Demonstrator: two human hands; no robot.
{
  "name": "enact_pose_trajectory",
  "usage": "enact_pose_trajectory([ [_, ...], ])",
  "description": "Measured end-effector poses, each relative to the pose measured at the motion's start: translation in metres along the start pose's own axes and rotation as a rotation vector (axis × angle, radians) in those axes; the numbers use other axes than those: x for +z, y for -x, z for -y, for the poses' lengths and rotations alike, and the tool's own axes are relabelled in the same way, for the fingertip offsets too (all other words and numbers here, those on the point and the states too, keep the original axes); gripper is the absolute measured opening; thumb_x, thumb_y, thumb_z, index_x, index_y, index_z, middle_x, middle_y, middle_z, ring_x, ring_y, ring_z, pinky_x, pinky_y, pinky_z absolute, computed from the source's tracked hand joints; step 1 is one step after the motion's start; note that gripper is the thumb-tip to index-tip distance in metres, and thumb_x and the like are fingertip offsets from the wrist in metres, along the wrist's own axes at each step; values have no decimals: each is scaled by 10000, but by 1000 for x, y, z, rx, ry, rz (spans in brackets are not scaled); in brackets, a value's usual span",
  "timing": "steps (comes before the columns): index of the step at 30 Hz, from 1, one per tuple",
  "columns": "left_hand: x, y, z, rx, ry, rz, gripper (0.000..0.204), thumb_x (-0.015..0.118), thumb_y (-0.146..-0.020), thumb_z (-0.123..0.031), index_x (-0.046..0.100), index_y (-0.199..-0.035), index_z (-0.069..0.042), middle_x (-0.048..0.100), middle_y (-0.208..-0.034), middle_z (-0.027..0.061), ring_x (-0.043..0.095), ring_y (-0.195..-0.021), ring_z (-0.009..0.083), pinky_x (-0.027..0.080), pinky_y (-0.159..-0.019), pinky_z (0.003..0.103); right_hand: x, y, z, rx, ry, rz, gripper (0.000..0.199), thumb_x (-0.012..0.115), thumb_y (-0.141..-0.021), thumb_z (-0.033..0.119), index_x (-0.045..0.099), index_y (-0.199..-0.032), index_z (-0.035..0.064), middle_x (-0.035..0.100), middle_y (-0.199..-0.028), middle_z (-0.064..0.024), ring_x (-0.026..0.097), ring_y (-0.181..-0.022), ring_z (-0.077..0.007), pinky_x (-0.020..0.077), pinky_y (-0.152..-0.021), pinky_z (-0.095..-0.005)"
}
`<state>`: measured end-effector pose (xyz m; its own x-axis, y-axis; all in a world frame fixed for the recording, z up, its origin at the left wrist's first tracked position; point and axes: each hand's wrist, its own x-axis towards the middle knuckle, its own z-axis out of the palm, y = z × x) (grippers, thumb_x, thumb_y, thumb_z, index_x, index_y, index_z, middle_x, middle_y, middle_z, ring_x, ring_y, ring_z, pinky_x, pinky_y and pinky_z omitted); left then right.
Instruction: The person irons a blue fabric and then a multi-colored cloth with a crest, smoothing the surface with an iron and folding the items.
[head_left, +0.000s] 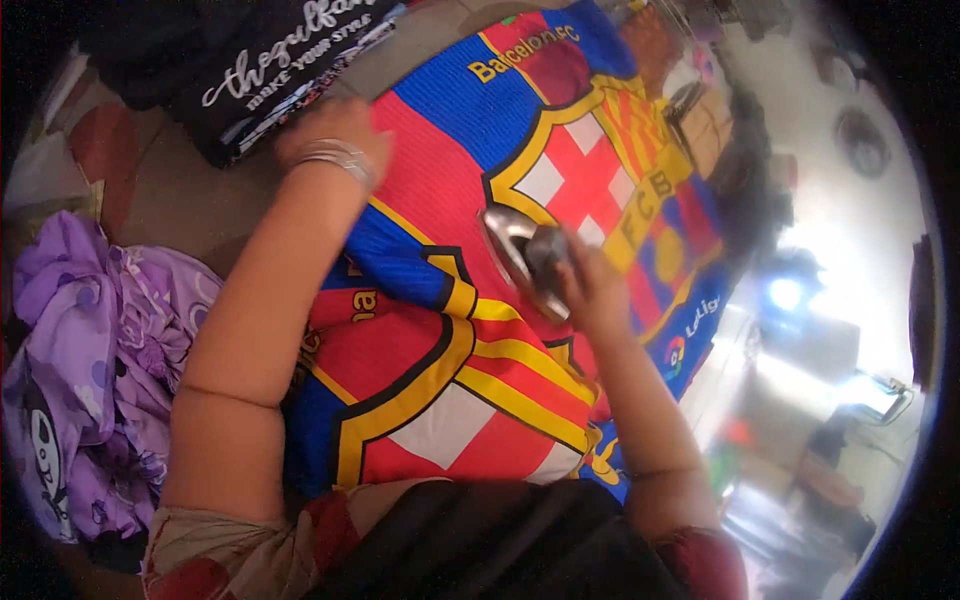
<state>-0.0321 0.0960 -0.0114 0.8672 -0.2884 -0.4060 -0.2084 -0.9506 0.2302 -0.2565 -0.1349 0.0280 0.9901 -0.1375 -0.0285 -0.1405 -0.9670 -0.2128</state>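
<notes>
A large red, blue and yellow cloth (pixel 440 150) with a printed crest is spread in front of me, and its near part lies folded and rumpled against my body. My right hand (pixel 597 290) grips the dark handle of a silver clothes iron (pixel 512 235). The iron is on the cloth, over the lower left edge of the crest. My left hand (pixel 338 138), with bangles on its wrist, is at the far left edge of the cloth. Motion smears its fingers, so I cannot make out whether they hold the cloth.
A crumpled purple patterned cloth (pixel 120 330) lies left of my forearm. Black fabric with white lettering (pixel 250 80) is at the far left, beside my left hand. Grey-brown floor (pixel 190 190) shows between them. Blurred items and a bright light (pixel 786 293) are on the right.
</notes>
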Motion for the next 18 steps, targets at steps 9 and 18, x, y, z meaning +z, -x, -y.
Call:
enact_pose_trajectory([
  [9, 66, -40, -87, 546, -210, -276, 644, 391, -865, -486, 218, -1413, -194, 153, -1484, 9, 98, -1372, 204, 82, -1077, 528, -26, -106, -194, 568, 166, -324, 440, 421, -870, 444, 444, -1275, 273, 615, -1014, -184, 598, -921, -356, 471, -768, -465],
  [18, 57, -32, -104, 435, -396, -196, 651, 380, -875, -479, 178, -1420, -184, 113, -1493, 13, 80, -1375, 215, 115, -1065, 550, -38, 50, -88, 327, 69, 153, 474, 505, -817, 451, 510, -1201, 173, 634, -895, -163, 620, -784, -343, 499, -685, -447],
])
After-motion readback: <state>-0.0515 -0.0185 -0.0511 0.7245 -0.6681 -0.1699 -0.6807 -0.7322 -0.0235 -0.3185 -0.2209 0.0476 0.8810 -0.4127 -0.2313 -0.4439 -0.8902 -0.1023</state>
